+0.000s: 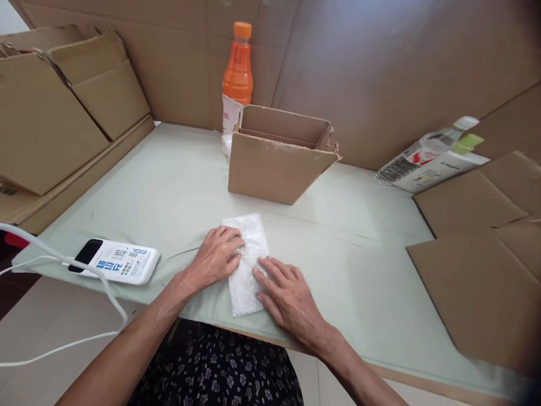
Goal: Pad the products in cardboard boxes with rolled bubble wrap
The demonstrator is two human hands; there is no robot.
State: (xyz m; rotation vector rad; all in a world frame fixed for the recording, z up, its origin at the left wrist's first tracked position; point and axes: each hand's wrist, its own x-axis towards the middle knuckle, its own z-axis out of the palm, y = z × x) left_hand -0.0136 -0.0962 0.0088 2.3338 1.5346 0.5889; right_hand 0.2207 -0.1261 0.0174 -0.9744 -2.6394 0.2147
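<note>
And down onto the white plastic wrap [249,301] with left hand [215,254] and right hand [291,296] together — pressing or smoothing, seemingly, rather than carrying. Can't make out any contents through that cloudy, crinkled surface (bubble wrap, most likely). Lying flat on the pale table [181,163], long side running away from the viewer, near end close to the front edge.

Over to the fingers now. On the left, bent gently and set close together, tips across the upper left part of the wrap, thumb a little lower. Not clenched, not pinching — just laid on top. On the right, stretched longer and fanned slightly wider, tips on the middle-to-lower right side, thumb nearest the front edge. Again released, gripping nothing visible. Between the two sets of tips, only bare plastic; no touching there.

As for the next move, probably calls for even pressure from both sides, so as not to let the wrap skid; for a lift, would need curling under an edge first. Could pucker or slide if pushed from one side alone.

Just beyond, note an open-topped cardboard box [270,169], and behind, an orange-capped bottle [238,73], upright, partly hidden. Off to the left, see a white pack with blue print [122,262], apart from the left hand, with a white cable [110,293] looping close by.
</note>
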